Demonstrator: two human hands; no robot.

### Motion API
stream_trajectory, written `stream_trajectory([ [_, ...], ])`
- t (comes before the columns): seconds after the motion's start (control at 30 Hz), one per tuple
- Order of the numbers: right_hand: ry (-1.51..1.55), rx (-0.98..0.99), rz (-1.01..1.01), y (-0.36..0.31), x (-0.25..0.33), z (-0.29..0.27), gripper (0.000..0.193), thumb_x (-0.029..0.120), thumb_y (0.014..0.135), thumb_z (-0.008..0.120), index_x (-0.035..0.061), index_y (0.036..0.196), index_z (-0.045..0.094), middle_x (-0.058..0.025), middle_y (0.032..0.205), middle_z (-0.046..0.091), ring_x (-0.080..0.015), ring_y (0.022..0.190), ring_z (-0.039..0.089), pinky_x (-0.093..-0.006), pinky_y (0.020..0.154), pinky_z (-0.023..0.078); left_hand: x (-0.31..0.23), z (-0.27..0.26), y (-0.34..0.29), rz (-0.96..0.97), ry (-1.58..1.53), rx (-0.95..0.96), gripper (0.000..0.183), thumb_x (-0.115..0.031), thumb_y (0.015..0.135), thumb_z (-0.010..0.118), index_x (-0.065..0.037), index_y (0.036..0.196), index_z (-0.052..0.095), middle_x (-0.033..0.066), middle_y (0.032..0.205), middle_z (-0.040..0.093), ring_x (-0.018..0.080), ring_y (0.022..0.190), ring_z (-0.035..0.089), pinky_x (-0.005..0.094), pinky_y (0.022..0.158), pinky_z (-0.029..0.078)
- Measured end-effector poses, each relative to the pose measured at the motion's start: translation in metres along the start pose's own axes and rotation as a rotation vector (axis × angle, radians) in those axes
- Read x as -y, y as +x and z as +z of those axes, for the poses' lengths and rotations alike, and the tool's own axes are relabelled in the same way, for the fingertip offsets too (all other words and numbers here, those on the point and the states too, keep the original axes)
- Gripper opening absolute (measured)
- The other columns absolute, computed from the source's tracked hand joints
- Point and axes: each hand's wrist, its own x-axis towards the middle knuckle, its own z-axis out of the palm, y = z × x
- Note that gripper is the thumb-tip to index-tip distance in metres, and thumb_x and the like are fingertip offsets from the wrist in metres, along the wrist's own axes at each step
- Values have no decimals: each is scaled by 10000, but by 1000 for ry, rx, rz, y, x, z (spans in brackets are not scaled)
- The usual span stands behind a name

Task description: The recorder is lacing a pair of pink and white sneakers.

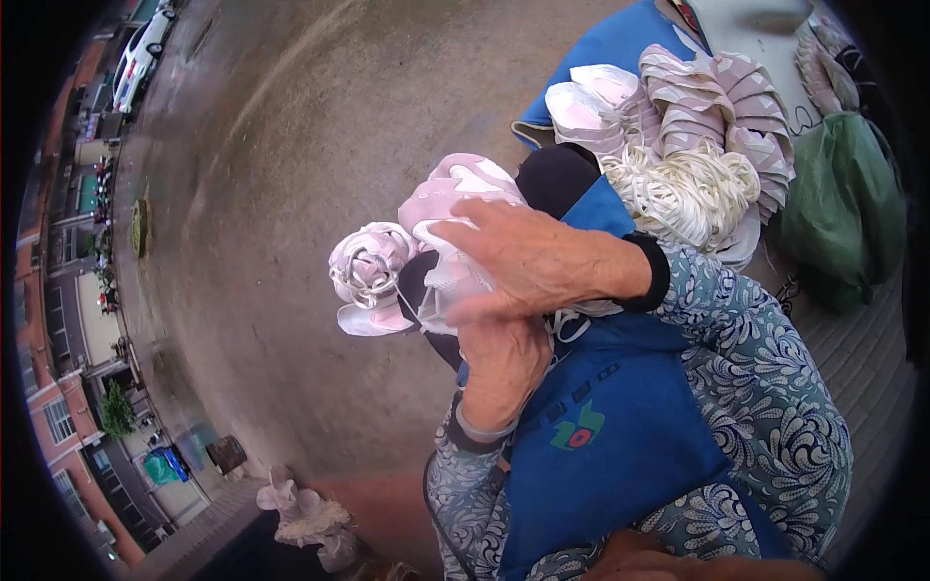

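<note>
Blue apron (pixel 620 426) nearest, above it pink shoe (pixel 441 247) at chest, left hand (pixel 499 363) gripping from below, right hand (pixel 533 257) clasped over top; dangling lace (pixel 418 308) may snag, shoe could drop to pavement (pixel 291 194).

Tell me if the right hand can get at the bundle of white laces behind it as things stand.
Probably yes. The right hand rests on the pink shoe upper, and the white laces lie uncovered just past its forearm; it would have to let go first.

Blue-covered table (pixel 610 44) — stacked pink shoe uppers (pixel 707 107), white laces (pixel 688 189).
</note>
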Motion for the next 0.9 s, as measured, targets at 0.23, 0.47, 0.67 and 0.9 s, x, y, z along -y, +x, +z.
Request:
stream_trajectory([
  [0.23,-178,224,61,-23,-28,4,399,190,821,563,-16,1160,514,-236,1150,501,-397,1088,484,-440,942,403,-10,24,7,-13,34,239,347,-93,657,595,-18,994,625,168,975,581,344,935,519,446,731,379],
  [0.47,84,4,78,-42,-52,20,305,129,840,509,-9,1102,581,-183,1126,547,-332,1074,524,-373,909,442,-13,41,5,13,217,279,456,-171,638,623,20,1052,600,155,976,530,305,922,470,394,758,348],
  [0.67,43,10,144,-38,-48,17,324,169,854,522,18,1137,567,-167,1135,543,-315,1074,525,-361,921,433,-2,36,-17,-42,90,119,319,-181,747,615,-16,1018,592,179,1035,549,294,921,506,398,781,372],
  [0.9,43,1,257,-39,-45,16,318,198,870,521,24,1131,573,-155,1115,552,-287,1044,550,-351,908,435,83,25,-44,-309,-265,-504,263,-162,759,678,-32,966,582,131,952,586,311,979,538,465,941,358],
])
